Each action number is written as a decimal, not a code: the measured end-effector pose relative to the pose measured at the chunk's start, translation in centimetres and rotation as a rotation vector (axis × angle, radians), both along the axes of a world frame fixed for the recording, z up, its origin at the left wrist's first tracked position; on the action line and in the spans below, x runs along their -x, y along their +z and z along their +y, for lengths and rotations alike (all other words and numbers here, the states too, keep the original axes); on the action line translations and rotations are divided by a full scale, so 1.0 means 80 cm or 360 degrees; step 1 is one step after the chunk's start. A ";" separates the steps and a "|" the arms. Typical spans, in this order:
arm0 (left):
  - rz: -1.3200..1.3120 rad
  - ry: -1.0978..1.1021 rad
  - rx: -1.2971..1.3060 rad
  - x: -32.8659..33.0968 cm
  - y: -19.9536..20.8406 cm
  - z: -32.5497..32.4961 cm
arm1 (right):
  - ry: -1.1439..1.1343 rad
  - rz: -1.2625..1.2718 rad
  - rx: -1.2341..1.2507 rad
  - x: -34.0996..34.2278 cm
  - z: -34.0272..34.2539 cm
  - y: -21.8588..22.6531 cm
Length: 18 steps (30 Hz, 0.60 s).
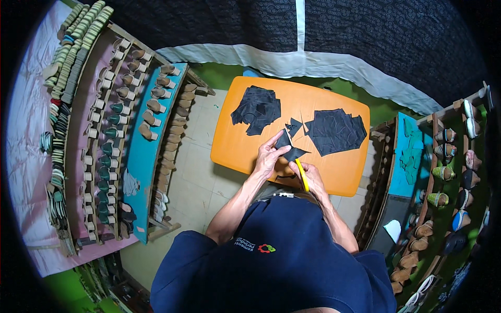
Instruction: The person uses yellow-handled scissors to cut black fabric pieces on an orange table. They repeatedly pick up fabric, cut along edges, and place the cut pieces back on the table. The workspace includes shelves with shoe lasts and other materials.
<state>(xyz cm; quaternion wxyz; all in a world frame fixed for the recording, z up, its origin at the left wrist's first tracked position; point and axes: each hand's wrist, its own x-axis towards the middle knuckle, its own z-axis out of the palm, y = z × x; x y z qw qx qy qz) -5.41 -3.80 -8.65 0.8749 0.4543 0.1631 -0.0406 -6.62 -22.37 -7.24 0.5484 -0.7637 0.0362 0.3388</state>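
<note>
The left hand (267, 158) pinches a black piece (295, 153) between its fingers, over the near middle of the orange tabletop (323, 93). The right hand (311, 176) has its fingers wrapped round a yellow tool (302, 173), whose upper end meets the piece (the working tip is too hidden to make out). Just beyond the hands lie small black scraps (294, 127), between a left pile (257, 107) and a wider right pile (336, 133) of black pieces, so the middle of the tabletop is hemmed in on both sides. A dark patterned curtain (365, 41) with a pale hem hangs behind the tabletop. To the left, well apart from the hands, stand racks with rows of brown and green shoes (108, 161), a blue board (136, 175) and stacked striped soles (90, 32). To the right, near the tabletop, another rack carries a second blue board (401, 180) with green pieces (411, 151) on it, and mixed footwear (444, 172) lines the shelving beyond
</note>
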 end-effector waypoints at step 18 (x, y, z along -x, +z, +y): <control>0.0219 0.0050 -0.0018 0.017 -0.016 0.017 | 0.0245 0.0193 0.0280 0.007 -0.025 -0.006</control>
